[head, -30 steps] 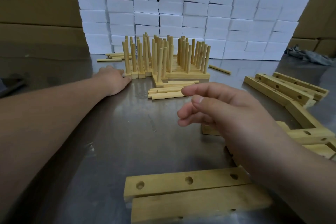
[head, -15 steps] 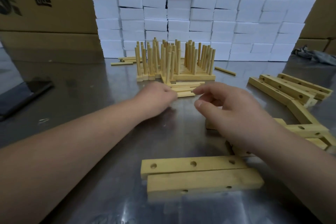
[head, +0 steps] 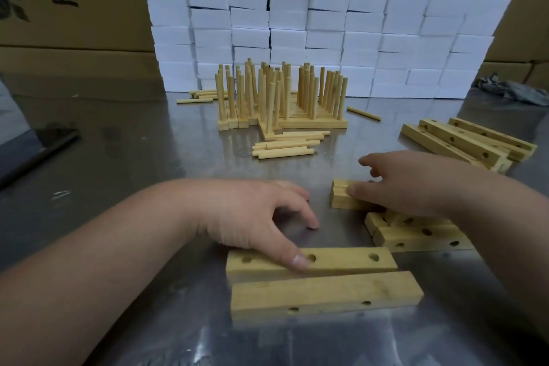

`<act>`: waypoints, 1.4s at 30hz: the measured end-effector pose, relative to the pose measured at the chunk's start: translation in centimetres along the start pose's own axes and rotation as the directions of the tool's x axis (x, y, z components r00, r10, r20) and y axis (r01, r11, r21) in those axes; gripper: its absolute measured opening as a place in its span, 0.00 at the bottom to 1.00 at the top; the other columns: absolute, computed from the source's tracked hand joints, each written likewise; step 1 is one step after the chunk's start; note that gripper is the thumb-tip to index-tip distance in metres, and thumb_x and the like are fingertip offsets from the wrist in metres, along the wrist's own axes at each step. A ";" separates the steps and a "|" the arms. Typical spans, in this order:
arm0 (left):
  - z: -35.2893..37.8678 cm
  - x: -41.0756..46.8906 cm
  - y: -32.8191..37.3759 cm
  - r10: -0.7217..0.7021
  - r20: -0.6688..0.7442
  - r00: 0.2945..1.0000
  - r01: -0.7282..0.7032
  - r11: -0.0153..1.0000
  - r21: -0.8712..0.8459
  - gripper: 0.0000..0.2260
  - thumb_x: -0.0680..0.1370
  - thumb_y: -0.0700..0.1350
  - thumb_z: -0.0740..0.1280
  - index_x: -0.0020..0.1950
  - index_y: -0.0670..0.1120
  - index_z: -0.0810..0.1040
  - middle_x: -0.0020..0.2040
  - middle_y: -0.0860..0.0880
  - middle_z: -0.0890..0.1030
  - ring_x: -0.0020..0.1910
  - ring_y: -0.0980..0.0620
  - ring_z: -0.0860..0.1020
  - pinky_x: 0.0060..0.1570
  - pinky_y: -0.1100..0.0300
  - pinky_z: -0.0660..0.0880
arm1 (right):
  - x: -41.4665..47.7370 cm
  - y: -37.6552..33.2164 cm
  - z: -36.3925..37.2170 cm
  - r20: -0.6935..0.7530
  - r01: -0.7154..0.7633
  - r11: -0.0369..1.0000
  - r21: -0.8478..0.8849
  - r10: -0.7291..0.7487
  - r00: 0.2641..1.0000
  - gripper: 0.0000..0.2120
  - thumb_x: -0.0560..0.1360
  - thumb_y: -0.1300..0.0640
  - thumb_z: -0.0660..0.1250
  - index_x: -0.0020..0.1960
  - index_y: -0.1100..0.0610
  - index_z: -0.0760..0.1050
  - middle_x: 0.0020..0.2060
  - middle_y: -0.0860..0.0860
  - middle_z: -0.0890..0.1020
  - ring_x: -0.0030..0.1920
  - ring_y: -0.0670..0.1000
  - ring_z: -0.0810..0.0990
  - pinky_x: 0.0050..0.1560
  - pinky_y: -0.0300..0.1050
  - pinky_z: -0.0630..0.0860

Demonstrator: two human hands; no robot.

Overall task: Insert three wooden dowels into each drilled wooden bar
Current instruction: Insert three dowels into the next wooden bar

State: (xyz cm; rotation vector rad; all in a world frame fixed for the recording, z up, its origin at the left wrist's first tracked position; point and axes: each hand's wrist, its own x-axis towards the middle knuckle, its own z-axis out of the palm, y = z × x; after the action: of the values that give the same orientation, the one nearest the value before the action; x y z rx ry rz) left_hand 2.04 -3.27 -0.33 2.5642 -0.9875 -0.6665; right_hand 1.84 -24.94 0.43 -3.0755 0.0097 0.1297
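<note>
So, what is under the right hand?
A wooden bar, which the right hand grips; only its left end shows. The hand covers the rest, so its holes cannot be seen.

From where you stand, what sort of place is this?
Probably a small workshop or packing room: a metal table with drilled wooden bars and dowels, a wall of stacked white boxes behind, and big cardboard cartons at the sides.

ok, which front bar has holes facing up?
The farther bar, under the thumb of the left hand; the nearest bar has its holes on its front face.
</note>
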 end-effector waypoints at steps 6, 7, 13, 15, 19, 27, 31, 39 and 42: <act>0.6 0.6 -0.3 0.018 -0.159 0.987 -0.025 0.999 -0.040 0.04 0.70 0.57 0.68 0.42 0.60 0.79 0.63 0.68 0.68 0.57 0.67 0.69 0.50 0.71 0.64 | 0.5 -0.8 0.8 -0.087 0.029 0.995 0.100 -0.021 0.996 0.26 0.74 0.36 0.57 0.68 0.45 0.66 0.63 0.46 0.74 0.59 0.49 0.74 0.58 0.48 0.72; 0.7 0.7 -0.3 0.019 -0.183 0.983 -0.026 0.999 -0.033 0.04 0.71 0.57 0.67 0.43 0.60 0.79 0.61 0.68 0.69 0.55 0.68 0.69 0.48 0.71 0.65 | 0.5 -0.9 0.9 -0.128 0.040 0.991 0.130 -0.024 0.992 0.25 0.74 0.36 0.57 0.68 0.45 0.67 0.62 0.47 0.76 0.57 0.49 0.74 0.57 0.49 0.73; 1.2 1.2 -0.2 -0.002 -0.367 0.930 0.002 1.000 0.000 0.08 0.71 0.55 0.64 0.48 0.58 0.79 0.53 0.63 0.76 0.52 0.63 0.73 0.56 0.60 0.71 | 0.8 -1.5 1.5 -0.388 0.160 0.961 0.224 -0.063 0.920 0.21 0.76 0.39 0.54 0.64 0.44 0.70 0.46 0.43 0.81 0.46 0.47 0.78 0.48 0.49 0.77; 1.2 1.3 -0.4 -0.017 -0.390 0.921 0.015 1.000 -0.007 0.08 0.72 0.54 0.64 0.49 0.57 0.79 0.52 0.62 0.76 0.52 0.61 0.73 0.57 0.57 0.71 | 0.8 -1.6 1.4 -0.449 0.193 0.951 0.241 -0.067 0.891 0.19 0.76 0.40 0.54 0.62 0.44 0.72 0.41 0.42 0.80 0.43 0.46 0.78 0.45 0.47 0.76; 1.4 1.4 -0.6 -0.006 -0.409 0.912 0.001 1.000 -0.014 0.09 0.70 0.56 0.64 0.47 0.57 0.79 0.52 0.61 0.77 0.52 0.60 0.73 0.56 0.54 0.72 | 0.4 -1.5 1.3 -0.545 0.254 0.938 0.234 -0.090 0.834 0.16 0.77 0.44 0.55 0.60 0.45 0.74 0.41 0.43 0.80 0.41 0.46 0.76 0.37 0.42 0.70; 1.2 1.4 -1.7 -0.024 -0.443 0.896 -0.018 0.996 -0.091 0.13 0.64 0.61 0.60 0.41 0.57 0.78 0.50 0.58 0.77 0.50 0.57 0.74 0.54 0.53 0.72 | -0.7 -0.5 -0.8 -0.086 0.194 0.976 0.102 -0.185 0.979 0.23 0.72 0.40 0.59 0.66 0.44 0.68 0.47 0.38 0.73 0.50 0.43 0.73 0.49 0.40 0.70; 0.7 2.2 -3.2 -0.161 -0.681 0.714 -0.046 0.960 -0.276 0.09 0.76 0.52 0.58 0.46 0.56 0.77 0.55 0.58 0.75 0.56 0.58 0.71 0.55 0.60 0.65 | -1.5 -2.1 -0.1 -0.184 0.325 0.937 0.127 -0.300 0.936 0.31 0.65 0.34 0.55 0.66 0.42 0.68 0.48 0.36 0.71 0.49 0.40 0.72 0.47 0.38 0.70; 0.0 3.3 -5.4 -0.226 -0.527 0.819 0.072 0.952 -0.296 0.19 0.82 0.51 0.47 0.59 0.53 0.76 0.67 0.57 0.69 0.63 0.58 0.65 0.52 0.75 0.57 | -2.5 -4.6 1.0 -0.080 0.497 0.865 -0.061 -0.501 0.862 0.24 0.67 0.33 0.61 0.60 0.40 0.72 0.47 0.38 0.71 0.49 0.41 0.69 0.47 0.39 0.64; 0.1 3.4 -5.3 -0.235 -0.540 0.809 0.095 0.957 -0.273 0.20 0.81 0.53 0.47 0.57 0.50 0.78 0.66 0.55 0.72 0.63 0.55 0.68 0.51 0.67 0.61 | -2.5 -4.6 1.2 -0.114 0.503 0.861 -0.075 -0.508 0.854 0.16 0.72 0.40 0.63 0.59 0.41 0.73 0.46 0.39 0.74 0.46 0.41 0.70 0.47 0.38 0.65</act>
State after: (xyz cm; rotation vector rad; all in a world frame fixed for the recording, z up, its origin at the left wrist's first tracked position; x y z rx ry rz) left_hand 7.14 -1.83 -3.77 2.4171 -0.4528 -0.0209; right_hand -0.68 -20.30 -0.22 -2.9949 -0.8006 -0.1011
